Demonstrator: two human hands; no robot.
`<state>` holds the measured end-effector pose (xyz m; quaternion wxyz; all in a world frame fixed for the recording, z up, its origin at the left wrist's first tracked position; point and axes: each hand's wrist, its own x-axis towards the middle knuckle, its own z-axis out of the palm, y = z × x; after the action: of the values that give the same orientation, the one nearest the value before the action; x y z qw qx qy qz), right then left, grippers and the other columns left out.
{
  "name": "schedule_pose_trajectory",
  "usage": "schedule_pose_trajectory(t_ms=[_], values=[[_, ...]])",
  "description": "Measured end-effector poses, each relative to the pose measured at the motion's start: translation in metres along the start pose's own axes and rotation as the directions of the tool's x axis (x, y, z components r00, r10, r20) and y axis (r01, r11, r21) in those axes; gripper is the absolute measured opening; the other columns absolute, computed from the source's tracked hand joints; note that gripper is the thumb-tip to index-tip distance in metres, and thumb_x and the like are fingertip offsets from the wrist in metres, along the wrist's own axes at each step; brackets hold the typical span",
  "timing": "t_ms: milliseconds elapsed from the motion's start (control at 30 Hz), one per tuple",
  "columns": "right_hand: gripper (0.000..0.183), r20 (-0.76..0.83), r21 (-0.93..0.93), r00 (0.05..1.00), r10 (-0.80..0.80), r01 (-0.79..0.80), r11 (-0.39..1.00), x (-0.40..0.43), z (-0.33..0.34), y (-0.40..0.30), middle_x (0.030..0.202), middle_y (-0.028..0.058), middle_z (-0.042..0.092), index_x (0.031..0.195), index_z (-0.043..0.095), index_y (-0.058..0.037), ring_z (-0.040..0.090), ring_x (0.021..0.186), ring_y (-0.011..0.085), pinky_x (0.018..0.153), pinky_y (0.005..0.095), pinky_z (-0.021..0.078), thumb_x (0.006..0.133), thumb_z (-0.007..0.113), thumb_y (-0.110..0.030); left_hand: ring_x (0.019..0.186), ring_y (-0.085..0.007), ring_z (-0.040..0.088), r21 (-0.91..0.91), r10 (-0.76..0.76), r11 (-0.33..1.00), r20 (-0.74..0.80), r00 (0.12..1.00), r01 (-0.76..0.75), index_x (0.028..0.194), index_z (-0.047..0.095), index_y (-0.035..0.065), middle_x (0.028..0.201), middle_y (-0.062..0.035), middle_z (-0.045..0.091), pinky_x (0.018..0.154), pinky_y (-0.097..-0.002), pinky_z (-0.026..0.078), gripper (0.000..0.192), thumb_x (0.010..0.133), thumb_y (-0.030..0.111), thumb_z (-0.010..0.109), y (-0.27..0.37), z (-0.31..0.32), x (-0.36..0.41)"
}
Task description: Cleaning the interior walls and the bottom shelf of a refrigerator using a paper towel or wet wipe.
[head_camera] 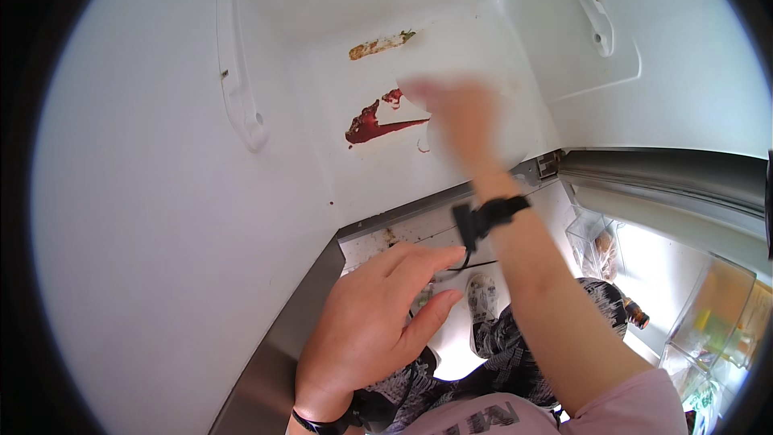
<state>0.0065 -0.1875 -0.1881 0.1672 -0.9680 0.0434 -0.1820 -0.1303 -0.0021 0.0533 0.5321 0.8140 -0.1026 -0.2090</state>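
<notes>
My right hand (pixel 462 118) is blurred over the white floor of a refrigerator compartment (pixel 326 103), beside a dark red stain (pixel 368 127). Something pale, perhaps a cloth or paper (pixel 513 139), shows blurred under or beside it; whether the fingers grip it cannot be told. A brown, crusted stain with a green bit (pixel 380 45) lies farther back. My left hand (pixel 386 314) hovers in front of the compartment's front edge, fingers apart and holding nothing. A black strap is on each wrist.
Moulded shelf rails (pixel 241 96) line the side walls. The open door with its gasket is at the right, with clear door bins (pixel 703 314) holding food and a small brown bottle (pixel 637 314). Below are a dirty floor (pixel 386 235) and my shoe (pixel 482 296).
</notes>
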Motion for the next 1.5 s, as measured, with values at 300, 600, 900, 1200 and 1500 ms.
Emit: schedule_pose_trajectory(t_ms=[300,600,900,1200,1500], values=[[0.033,-0.048,0.448,0.996,-0.078,0.091,0.889,0.045,0.025,-0.018,0.107,0.0146,0.056,0.109,0.06,-0.01,0.05,0.103,0.035,0.091,0.0441,0.04,0.076,0.063,-0.006,0.086,-0.0291,0.063,-0.023,-0.044,0.999,-0.001,0.999,0.044,0.109,0.062,0.0013,0.096,-0.0148,0.065,0.077,-0.0315,0.049,0.032,0.078,0.006,0.069,0.002,0.0,-0.001],[0.027,0.072,0.295,0.953,-0.293,0.26,0.919,0.063,0.073,-0.092,0.104,0.0108,0.058,0.098,0.063,-0.0059,0.052,0.106,0.0279,0.091,0.0391,0.0427,0.071,0.063,-0.007,0.086,-0.0284,0.064,0.007,-0.036,0.999,0.041,0.998,0.036,0.11,0.061,0.0021,0.096,-0.0147,0.065,0.076,-0.0311,0.049,0.033,0.079,0.007,0.07,0.003,0.001,0.007],[0.082,0.216,-0.034,0.951,-0.221,0.233,0.972,0.116,0.032,-0.014,0.104,0.0079,0.058,0.101,0.065,-0.0098,0.056,0.1,0.026,0.086,0.0375,0.0472,0.033,0.089,-0.048,0.084,-0.028,0.064,-0.013,-0.053,0.999,0.006,0.999,0.053,0.109,0.062,0.0026,0.096,-0.0146,0.065,0.074,-0.0312,0.049,0.032,0.078,0.006,0.069,-0.002,-0.003,-0.006],[0.023,-0.085,0.33,0.965,-0.248,0.262,0.907,0.07,0.073,-0.075,0.103,0.0144,0.062,0.093,0.065,-0.0022,0.053,0.107,0.0323,0.094,0.0424,0.0419,0.076,0.049,-0.002,0.084,-0.0292,0.063,-0.003,-0.02,1.0,0.033,0.999,0.02,0.11,0.062,0.0029,0.095,-0.0145,0.065,0.074,-0.0322,0.05,0.033,0.079,0.006,0.069,-0.001,0.0,0.004],[0.029,0.247,0.634,0.762,-0.599,0.341,0.694,0.029,0.038,-0.11,0.113,0.0156,0.057,0.107,0.06,-0.0005,0.051,0.11,0.0335,0.097,0.0403,0.0405,0.078,0.055,-0.002,0.084,-0.0291,0.063,-0.036,-0.03,0.999,-0.047,0.998,0.028,0.109,0.062,0.0018,0.096,-0.015,0.065,0.075,-0.0314,0.049,0.033,0.077,0.004,0.069,-0.005,0.002,-0.002]])
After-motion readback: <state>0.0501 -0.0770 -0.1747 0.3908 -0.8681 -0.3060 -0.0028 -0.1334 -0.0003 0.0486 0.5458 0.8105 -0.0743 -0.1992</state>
